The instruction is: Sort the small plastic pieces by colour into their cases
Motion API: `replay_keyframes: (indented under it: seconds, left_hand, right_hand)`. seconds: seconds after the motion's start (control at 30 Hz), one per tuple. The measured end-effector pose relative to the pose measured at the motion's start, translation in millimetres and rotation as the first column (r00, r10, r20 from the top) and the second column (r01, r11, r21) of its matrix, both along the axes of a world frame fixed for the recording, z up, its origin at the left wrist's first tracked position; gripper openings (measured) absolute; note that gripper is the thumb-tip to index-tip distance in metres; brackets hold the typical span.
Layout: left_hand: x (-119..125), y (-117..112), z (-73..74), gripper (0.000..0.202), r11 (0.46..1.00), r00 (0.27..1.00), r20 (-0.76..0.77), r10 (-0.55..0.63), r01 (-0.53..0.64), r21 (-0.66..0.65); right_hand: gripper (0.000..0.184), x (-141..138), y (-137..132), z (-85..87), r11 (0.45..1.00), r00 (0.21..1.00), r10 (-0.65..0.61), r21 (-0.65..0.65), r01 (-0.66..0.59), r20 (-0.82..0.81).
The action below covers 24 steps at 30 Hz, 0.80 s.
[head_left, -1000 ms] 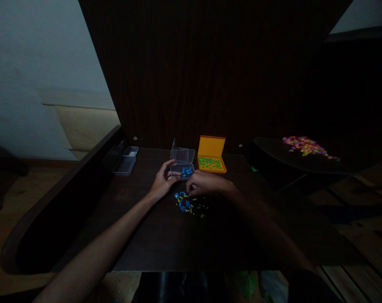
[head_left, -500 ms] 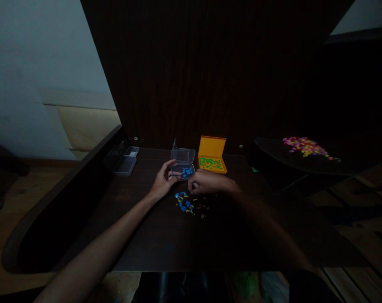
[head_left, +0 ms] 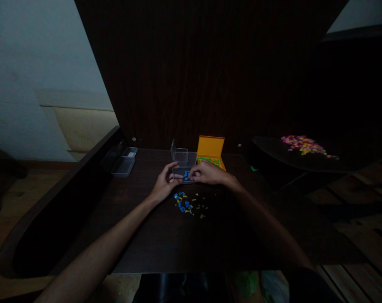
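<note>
My left hand [head_left: 164, 181] grips the left side of a small clear plastic box [head_left: 187, 181], fingers behind its wall and thumb at the front. The box's lid stands open at the back, and blue toy bricks [head_left: 186, 174] lie inside. My right hand [head_left: 206, 172] is closed in a pinch over the box's right part, fingertips down among the blue bricks; what it pinches is too small to make out. In front of the box, a loose pile of small blue and yellow bricks [head_left: 185, 205] lies on the dark table [head_left: 159, 240].
Behind my right hand stands an open orange box [head_left: 211, 146] holding green pieces. A clear box [head_left: 124, 166] sits at the left by the raised side panel [head_left: 67, 202]. Pink and yellow pieces [head_left: 306, 145] are heaped on a dark surface at the right.
My right hand has moved up from just in front of the box to over it, fingertips now inside. The clear box looks slightly tilted towards me in my left hand.
</note>
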<state>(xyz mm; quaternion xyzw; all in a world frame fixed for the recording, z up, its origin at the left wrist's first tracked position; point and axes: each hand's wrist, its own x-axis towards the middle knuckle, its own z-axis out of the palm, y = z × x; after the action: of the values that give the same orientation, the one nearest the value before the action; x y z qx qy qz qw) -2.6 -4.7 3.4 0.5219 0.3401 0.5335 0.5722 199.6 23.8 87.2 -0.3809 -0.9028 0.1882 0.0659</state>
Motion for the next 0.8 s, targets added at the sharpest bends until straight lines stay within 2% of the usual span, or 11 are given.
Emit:
replay_keyframes:
  seconds: [0.2,0.4,0.63,0.73,0.8]
  left_hand:
    - [1,-1,1.2,0.065,1.0,1.0,-0.011,-0.003,0.003,-0.009]
    - [2,-2,3.3,0.065,1.0,1.0,-0.014,-0.01,0.01,-0.009]
    - [0,-1,0.2,0.066,1.0,1.0,-0.016,-0.005,0.005,-0.007]
    - [0,-1,-0.3,0.065,1.0,1.0,-0.013,0.008,-0.008,-0.007]
    - [-1,0,-1.1,0.065,1.0,1.0,-0.009,0.011,-0.011,-0.005]
  right_hand:
    - [0.019,5,8,-7.7,0.994,0.999,-0.029,-0.104,0.025,-0.039]
    - [0.02,6,11,-10.6,0.992,0.997,-0.032,-0.126,0.023,-0.077]
    - [0.024,14,-1,12.3,0.997,0.976,-0.033,-0.071,0.018,-0.215]
    - [0.023,11,-14,20.8,0.998,0.984,0.008,-0.055,-0.018,-0.175]
    - [0.021,5,-22,19.9,0.997,0.992,0.041,-0.061,-0.048,-0.116]
